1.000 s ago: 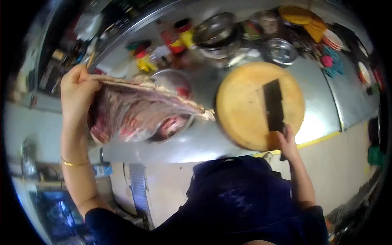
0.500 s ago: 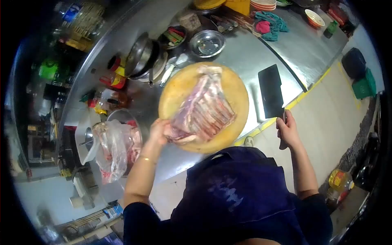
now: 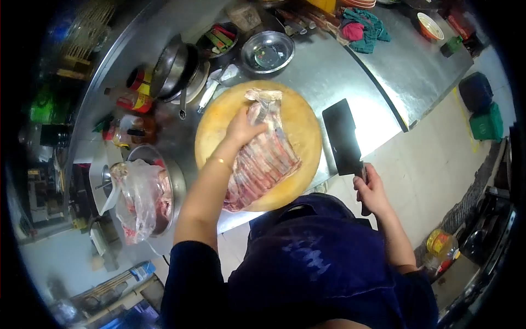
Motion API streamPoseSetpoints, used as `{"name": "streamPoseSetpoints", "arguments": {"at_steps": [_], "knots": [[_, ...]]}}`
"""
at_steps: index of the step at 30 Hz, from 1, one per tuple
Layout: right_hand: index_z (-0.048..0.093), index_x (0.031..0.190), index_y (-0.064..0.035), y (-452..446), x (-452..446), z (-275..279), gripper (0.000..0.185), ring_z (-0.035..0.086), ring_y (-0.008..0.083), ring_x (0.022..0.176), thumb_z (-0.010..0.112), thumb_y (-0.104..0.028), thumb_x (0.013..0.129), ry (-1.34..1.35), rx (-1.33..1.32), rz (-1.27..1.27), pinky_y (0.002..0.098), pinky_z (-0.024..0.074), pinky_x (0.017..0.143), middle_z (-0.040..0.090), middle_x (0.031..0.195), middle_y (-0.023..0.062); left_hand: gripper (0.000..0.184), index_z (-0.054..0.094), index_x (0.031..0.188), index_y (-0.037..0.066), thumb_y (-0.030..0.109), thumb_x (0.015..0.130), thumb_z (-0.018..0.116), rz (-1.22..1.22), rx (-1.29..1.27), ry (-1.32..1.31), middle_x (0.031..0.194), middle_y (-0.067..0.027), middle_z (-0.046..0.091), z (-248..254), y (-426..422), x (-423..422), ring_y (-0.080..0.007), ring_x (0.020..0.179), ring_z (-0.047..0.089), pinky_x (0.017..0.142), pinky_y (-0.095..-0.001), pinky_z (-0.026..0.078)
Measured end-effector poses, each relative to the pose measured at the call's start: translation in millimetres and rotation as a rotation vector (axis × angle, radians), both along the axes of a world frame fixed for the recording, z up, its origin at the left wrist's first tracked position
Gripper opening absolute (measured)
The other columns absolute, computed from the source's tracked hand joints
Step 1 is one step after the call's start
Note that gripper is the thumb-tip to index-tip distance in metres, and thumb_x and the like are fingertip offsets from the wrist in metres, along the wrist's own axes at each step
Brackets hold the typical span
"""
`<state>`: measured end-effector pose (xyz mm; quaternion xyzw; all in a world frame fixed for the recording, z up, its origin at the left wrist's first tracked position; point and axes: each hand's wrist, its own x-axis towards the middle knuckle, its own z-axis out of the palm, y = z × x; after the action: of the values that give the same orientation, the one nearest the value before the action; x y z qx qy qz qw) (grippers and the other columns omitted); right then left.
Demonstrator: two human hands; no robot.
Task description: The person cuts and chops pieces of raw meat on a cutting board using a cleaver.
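A rack of ribs lies on a round yellow cutting board, its narrow end toward the far edge. My left hand grips the left side of the rack near that end, thumb across the meat and the other fingers partly hidden. In my right hand is a dark, broad-bladed cleaver, held by its handle. Its blade points away from me, to the right of the board and apart from the meat.
Left of the board stands a metal bowl with meat and a plastic bag. Behind are a knife, a wok and a metal basin. Bottles line the left side; a teal cloth lies farther back.
My left hand has moved from the rack's near left corner up to its far left side. The rack now reaches closer to the board's near edge. The cleaver stays in my right hand.
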<state>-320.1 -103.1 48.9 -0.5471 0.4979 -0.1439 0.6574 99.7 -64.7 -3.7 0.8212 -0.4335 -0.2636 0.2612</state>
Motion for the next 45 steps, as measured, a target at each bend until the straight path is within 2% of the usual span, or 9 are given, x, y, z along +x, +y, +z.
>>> {"name": "streamPoseSetpoints", "arguments": {"at_steps": [6, 12, 19, 22, 27, 30, 36, 40, 45], "knots": [[0.049, 0.124, -0.0043, -21, -17, -12, 0.033, 0.051, 0.0101, 0.053, 0.058, -0.011, 0.094, 0.074, -0.050, 0.067, 0.0274, 0.0450, 0.047, 0.052, 0.071, 0.0017, 0.062, 0.058, 0.124, -0.005, 0.012, 0.070, 0.084, -0.023, 0.403, 0.673, 0.108, -0.0121, 0.068, 51, -38, 22, -0.0204, 0.093, 0.066, 0.082, -0.0326, 0.054], [0.050, 0.124, -0.0048, -48, -33, -6, 0.033, 0.049, 0.0093, 0.052, 0.058, -0.009, 0.092, 0.031, 0.026, 0.025, 0.0261, 0.0449, 0.047, 0.053, 0.074, 0.0018, 0.040, 0.064, 0.114, -0.003, 0.012, 0.079, 0.078, 0.249, 0.027, 0.747, 0.095, -0.0095, 0.069, 98, 5, 42, -0.0171, 0.076, 0.067, 0.064, -0.0306, 0.055], [0.047, 0.129, -0.0065, -94, -21, -22, 0.035, 0.048, 0.0085, 0.050, 0.054, -0.008, 0.095, -0.037, -0.024, 0.062, 0.0241, 0.0418, 0.044, 0.053, 0.076, 0.0028, 0.047, 0.051, 0.133, 0.004, 0.029, 0.095, 0.063, 0.698, -0.913, 1.002, 0.118, -0.0097, 0.065, 161, 91, 12, -0.0276, 0.106, 0.064, 0.093, -0.0439, 0.054], [0.047, 0.127, -0.0055, -107, -2, -16, 0.033, 0.046, 0.0073, 0.050, 0.054, -0.009, 0.096, -0.096, -0.043, 0.071, 0.0224, 0.0408, 0.044, 0.051, 0.075, 0.0014, 0.053, 0.054, 0.130, 0.006, 0.047, 0.096, 0.057, 0.966, -1.068, 1.058, 0.117, -0.0088, 0.064, 126, 94, -52, -0.0283, 0.106, 0.063, 0.093, -0.0453, 0.052], [0.047, 0.126, -0.0051, -116, 13, 5, 0.032, 0.048, 0.0072, 0.053, 0.053, -0.009, 0.095, -0.115, -0.124, 0.114, 0.0227, 0.0414, 0.046, 0.053, 0.078, 0.0016, 0.038, 0.050, 0.127, 0.010, 0.039, 0.103, 0.046, 1.086, -0.777, 1.362, 0.126, -0.0103, 0.055, -17, 129, -163, -0.0263, 0.119, 0.056, 0.098, -0.0433, 0.047], [0.046, 0.127, -0.0045, -104, 19, 10, 0.034, 0.050, 0.0071, 0.056, 0.053, -0.008, 0.094, -0.089, -0.184, 0.114, 0.0226, 0.0426, 0.048, 0.054, 0.080, 0.0021, 0.028, 0.054, 0.117, 0.012, 0.035, 0.101, 0.050, 0.812, -0.546, 1.343, 0.118, -0.0074, 0.058, -6, 160, -190, -0.0249, 0.111, 0.059, 0.094, -0.0412, 0.048], [0.038, 0.141, -0.0032, -60, 93, 36, 0.049, 0.055, 0.0104, 0.064, 0.050, -0.007, 0.094, -0.056, -0.248, 0.409, 0.0264, 0.0494, 0.054, 0.059, 0.087, 0.0065, 0.037, 0.047, 0.124, 0.012, 0.020, 0.092, 0.064, 0.989, -0.684, 1.383, 0.119, -0.0068, 0.058, -7, 212, -133, -0.0233, 0.111, 0.057, 0.094, -0.0427, 0.048], [0.049, 0.128, -0.0022, -36, 228, 8, 0.042, 0.064, 0.0434, 0.101, 0.058, -0.021, 0.092, -0.012, -0.859, 0.604, 0.0472, 0.0517, 0.084, 0.066, 0.108, 0.0263, 0.045, 0.045, 0.130, 0.013, 0.007, 0.090, 0.064, 0.996, -0.578, 1.139, 0.117, -0.0053, 0.059, 23, 184, -138, -0.0202, 0.105, 0.061, 0.083, -0.0379, 0.052], [0.053, 0.124, -0.0058, 32, 358, 58, 0.038, 0.065, 0.0409, 0.093, 0.058, -0.018, 0.089, -0.106, -0.955, 1.075, 0.0493, 0.0512, 0.080, 0.066, 0.103, 0.0233, 0.049, 0.044, 0.128, 0.008, 0.003, 0.085, 0.068, 0.780, -0.750, 1.070, 0.111, -0.0043, 0.058, -1, 191, -128, -0.0174, 0.097, 0.061, 0.075, -0.0313, 0.050]]}}
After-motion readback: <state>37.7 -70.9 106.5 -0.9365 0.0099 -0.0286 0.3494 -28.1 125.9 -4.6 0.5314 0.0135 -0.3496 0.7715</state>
